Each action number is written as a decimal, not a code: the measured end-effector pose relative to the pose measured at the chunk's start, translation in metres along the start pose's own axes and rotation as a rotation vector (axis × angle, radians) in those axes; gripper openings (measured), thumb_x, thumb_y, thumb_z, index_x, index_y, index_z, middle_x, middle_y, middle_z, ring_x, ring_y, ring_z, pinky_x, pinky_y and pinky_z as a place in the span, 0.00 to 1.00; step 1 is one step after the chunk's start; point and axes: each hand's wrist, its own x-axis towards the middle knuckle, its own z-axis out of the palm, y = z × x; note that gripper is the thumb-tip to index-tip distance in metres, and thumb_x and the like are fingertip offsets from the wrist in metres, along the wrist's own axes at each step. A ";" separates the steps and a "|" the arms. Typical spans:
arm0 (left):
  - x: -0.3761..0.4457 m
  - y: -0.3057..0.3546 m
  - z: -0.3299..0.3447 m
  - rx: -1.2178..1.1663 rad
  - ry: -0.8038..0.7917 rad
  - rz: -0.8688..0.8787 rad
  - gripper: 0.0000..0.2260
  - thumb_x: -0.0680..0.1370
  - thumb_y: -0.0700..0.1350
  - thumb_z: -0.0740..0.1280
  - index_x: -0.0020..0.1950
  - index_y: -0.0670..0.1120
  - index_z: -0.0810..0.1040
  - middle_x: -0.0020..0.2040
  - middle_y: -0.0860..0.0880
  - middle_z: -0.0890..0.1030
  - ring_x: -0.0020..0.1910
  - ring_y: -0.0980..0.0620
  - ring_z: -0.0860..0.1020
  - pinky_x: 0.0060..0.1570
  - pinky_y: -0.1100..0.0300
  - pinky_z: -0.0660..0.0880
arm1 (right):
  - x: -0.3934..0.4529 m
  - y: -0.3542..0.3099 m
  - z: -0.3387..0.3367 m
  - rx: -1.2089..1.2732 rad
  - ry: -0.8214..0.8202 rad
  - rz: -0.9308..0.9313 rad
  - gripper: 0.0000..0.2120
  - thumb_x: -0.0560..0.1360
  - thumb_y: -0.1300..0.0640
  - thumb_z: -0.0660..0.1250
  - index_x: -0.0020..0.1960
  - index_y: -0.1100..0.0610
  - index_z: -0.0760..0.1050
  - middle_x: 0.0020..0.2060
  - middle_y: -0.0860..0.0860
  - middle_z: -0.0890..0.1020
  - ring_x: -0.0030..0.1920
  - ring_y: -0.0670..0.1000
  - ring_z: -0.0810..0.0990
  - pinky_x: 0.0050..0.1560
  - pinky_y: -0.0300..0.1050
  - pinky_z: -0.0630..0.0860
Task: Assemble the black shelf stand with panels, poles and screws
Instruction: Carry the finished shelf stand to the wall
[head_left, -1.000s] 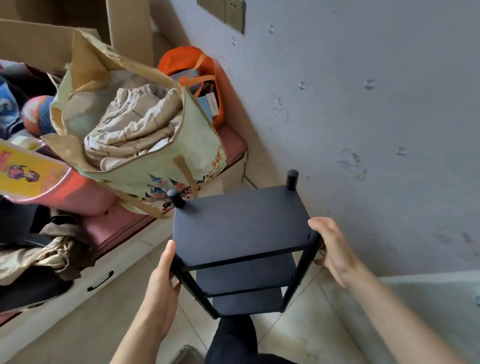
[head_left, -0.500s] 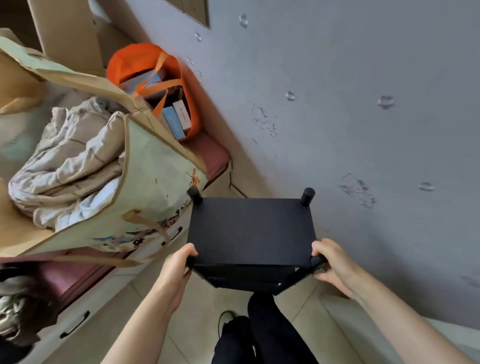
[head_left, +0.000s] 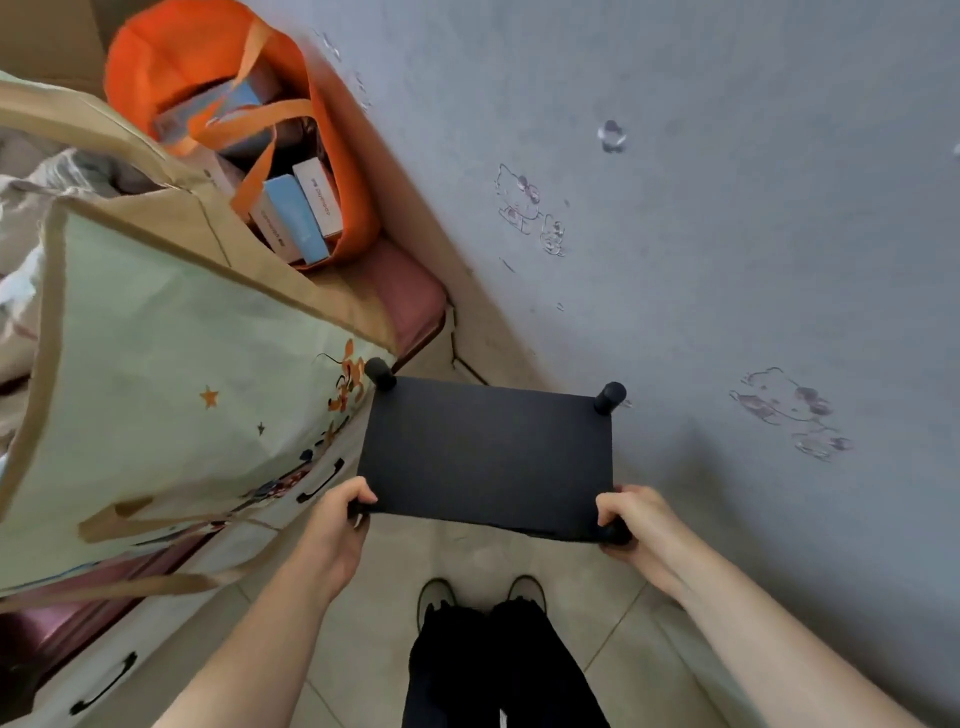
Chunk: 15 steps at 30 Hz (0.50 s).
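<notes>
Head view: both hands' grip (head_left: 337, 525) (head_left: 631, 522) holds shelf stand (head_left: 488, 452) (grey wall (head_left: 727, 208) behind).

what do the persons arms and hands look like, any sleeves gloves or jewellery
Both forearms are bare up to the frame edge, with no sleeves in view. The left hand and the right hand wear no gloves, and no rings, watch or bracelets show on the wrists or visible fingers. No markings can be made out. Fingernails look short and unpainted, though the picture is soft.

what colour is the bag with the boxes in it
Orange: the bag shows best in the head view, upper left, holding blue and white boxes.
</notes>
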 end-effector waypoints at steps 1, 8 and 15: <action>0.009 0.001 0.000 -0.001 -0.012 0.011 0.12 0.73 0.31 0.56 0.38 0.47 0.63 0.42 0.48 0.70 0.43 0.50 0.67 0.48 0.58 0.65 | 0.008 0.001 0.003 0.019 -0.002 -0.002 0.13 0.68 0.74 0.57 0.33 0.58 0.62 0.28 0.52 0.65 0.33 0.52 0.62 0.33 0.43 0.59; 0.054 0.009 0.008 0.071 -0.032 0.059 0.13 0.74 0.30 0.55 0.36 0.47 0.62 0.39 0.49 0.69 0.39 0.52 0.67 0.44 0.60 0.66 | 0.047 0.020 0.021 0.112 0.031 -0.009 0.11 0.68 0.74 0.57 0.38 0.58 0.63 0.32 0.53 0.67 0.35 0.53 0.65 0.35 0.45 0.62; 0.081 0.015 0.019 0.064 -0.054 0.046 0.13 0.74 0.29 0.54 0.36 0.46 0.63 0.39 0.47 0.70 0.39 0.50 0.68 0.44 0.60 0.68 | 0.074 0.028 0.029 0.158 0.036 0.010 0.18 0.69 0.73 0.58 0.58 0.63 0.70 0.34 0.53 0.73 0.35 0.51 0.69 0.33 0.41 0.70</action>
